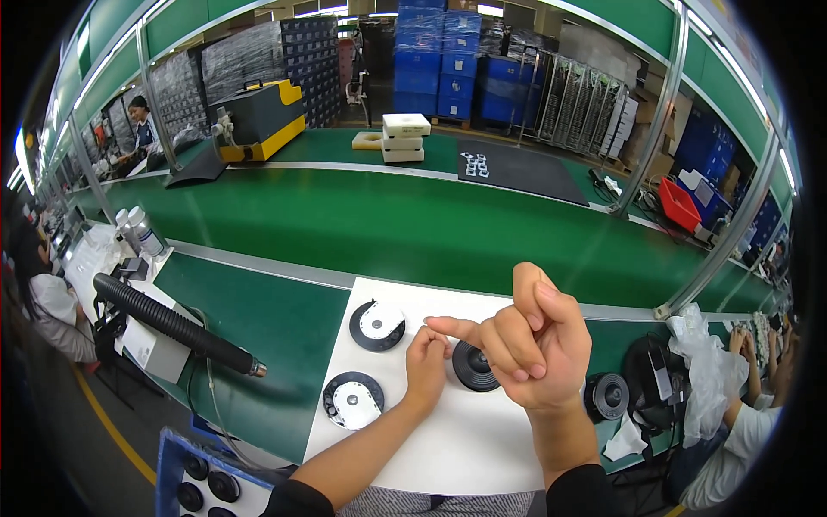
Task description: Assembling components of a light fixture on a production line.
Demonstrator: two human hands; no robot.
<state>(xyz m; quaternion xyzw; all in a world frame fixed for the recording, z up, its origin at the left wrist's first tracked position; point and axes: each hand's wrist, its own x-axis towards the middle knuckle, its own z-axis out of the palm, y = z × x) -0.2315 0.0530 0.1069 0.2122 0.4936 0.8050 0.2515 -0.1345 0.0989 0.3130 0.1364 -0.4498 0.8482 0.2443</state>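
Note:
My left hand [426, 370] is over the white work sheet [465, 444], fingers curled together. Whatever they may hold is too small or hidden to make out. My right hand [538, 349] is raised nearer to me, palm side showing. Its index finger stretches left, the tip close above my left fingers; the other fingers are curled in, with nothing visible in them. Partly behind the hands lies a black round part [474, 366]. To the left are two black discs with white plates, the far one [379, 320] and the near one [355, 401].
A black ribbed hose tool [177, 323] lies at left near white bottles [146, 233]. A blue bin [168, 470] of black round parts stands lower left. Right are another black round part [607, 396], a plastic bag [706, 353] and a co-worker's arms. Beyond runs a green belt [379, 215].

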